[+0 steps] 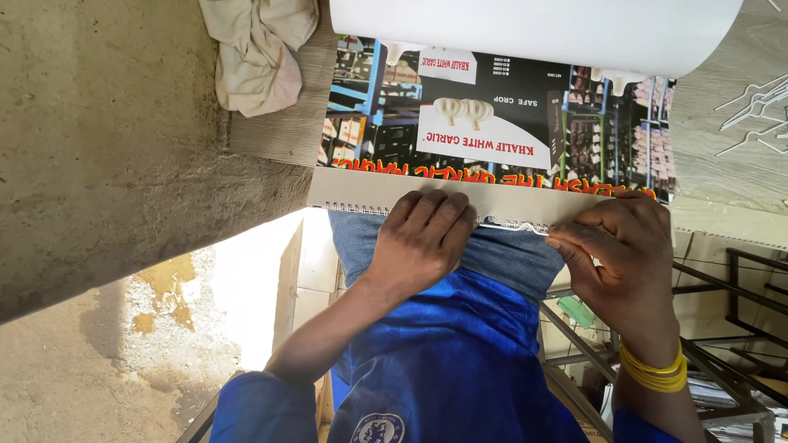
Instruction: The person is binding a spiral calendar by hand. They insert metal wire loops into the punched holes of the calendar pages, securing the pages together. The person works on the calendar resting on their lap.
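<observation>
A wire-bound calendar (492, 123) with a colourful printed page lies on a wooden table (283, 131). Its grey binding strip (361, 190) sits at the near edge, over my lap. My left hand (423, 238) grips that edge with curled fingers, knuckles over the wire binding (513, 225). My right hand (624, 262), with yellow bands at the wrist, pinches the wire binding just right of the left hand. A white sheet (533, 29) curls up at the calendar's far side.
A crumpled pale cloth (258, 49) lies at the table's far left corner. Loose white wire pieces (751, 115) lie on the table at the right. A dark metal frame (739, 287) stands at the lower right. Concrete floor (98, 164) spreads to the left.
</observation>
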